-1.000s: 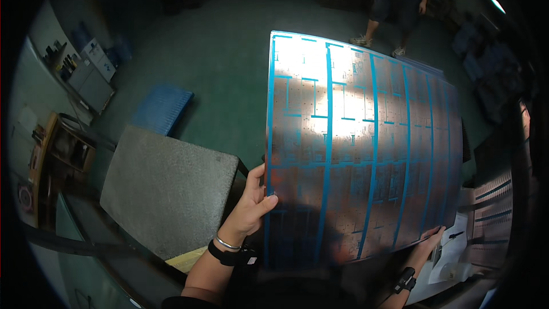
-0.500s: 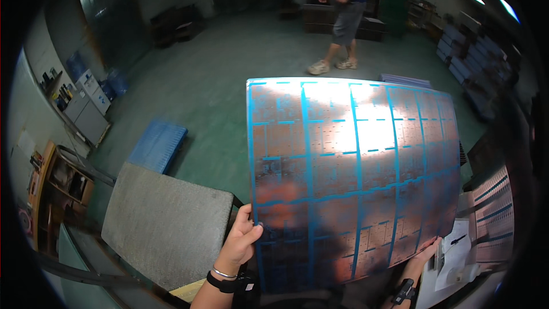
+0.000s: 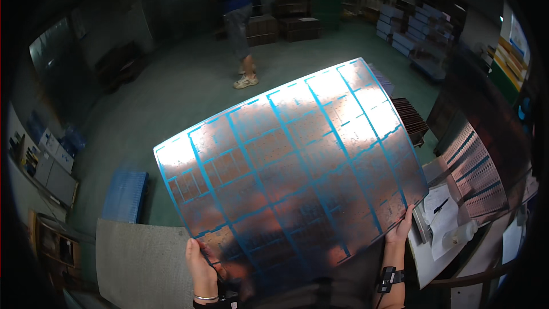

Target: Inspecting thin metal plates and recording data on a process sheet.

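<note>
A large, shiny copper circuit board panel (image 3: 297,166) with blue grid lines is tilted in front of me, its far right corner highest. My left hand (image 3: 201,269) is closed on its lower left edge, with the thumb on the near face. At the lower right edge, my right hand (image 3: 400,229) grips the panel; part of its fingers is hidden behind the sheet. Bright light reflects off the upper part of the panel.
A grey textured surface (image 3: 137,257) lies at lower left, with a blue pallet (image 3: 127,194) beyond it. At right are papers with a pen (image 3: 441,206), a translucent bottle (image 3: 461,233) and a copper patterned sheet (image 3: 477,174). Another person (image 3: 237,23) walks beyond the panel.
The panel has shifted left and turned counterclockwise, its left edge now lower, with both hands still on it. The view has swung right. The other person appears further left.
</note>
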